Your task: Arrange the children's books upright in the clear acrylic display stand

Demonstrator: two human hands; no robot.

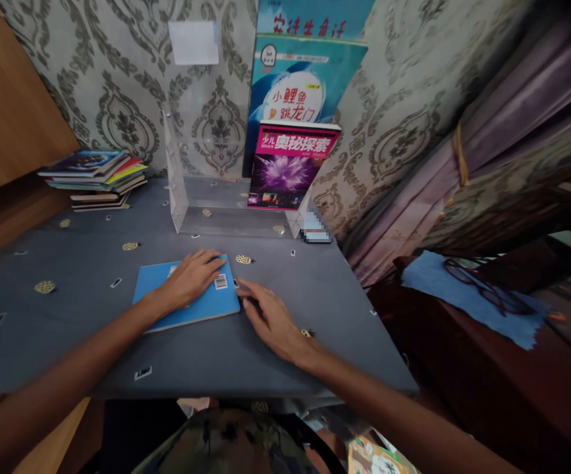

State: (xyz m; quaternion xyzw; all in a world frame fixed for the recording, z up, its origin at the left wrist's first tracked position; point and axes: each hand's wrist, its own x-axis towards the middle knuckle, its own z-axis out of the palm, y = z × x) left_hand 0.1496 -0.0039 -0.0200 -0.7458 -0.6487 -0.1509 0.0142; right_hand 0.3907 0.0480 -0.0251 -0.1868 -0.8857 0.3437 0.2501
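A blue book [201, 304] with a barcode near its right edge lies flat on the cloth-covered table. My left hand [193, 278] rests palm down across its upper middle, fingers stretched toward the far right corner. At the book's right edge is my right hand [270, 319], its fingers extended and its thumb apart; whether the thumb touches the book I cannot tell. Farther back stands a clear acrylic rack [230, 224]. On its right side are a magenta book [290, 168] in front, a teal book [334, 72] behind, and another blue-green book [309, 13] at the top.
A stack of books [100, 174] sits at the back left, beside a wooden panel [13, 99]. White paper [193, 43] is on the patterned wall. To the right, past the table edge, are a curtain [413, 171] and glasses [487, 289] on a blue cloth [428, 273].
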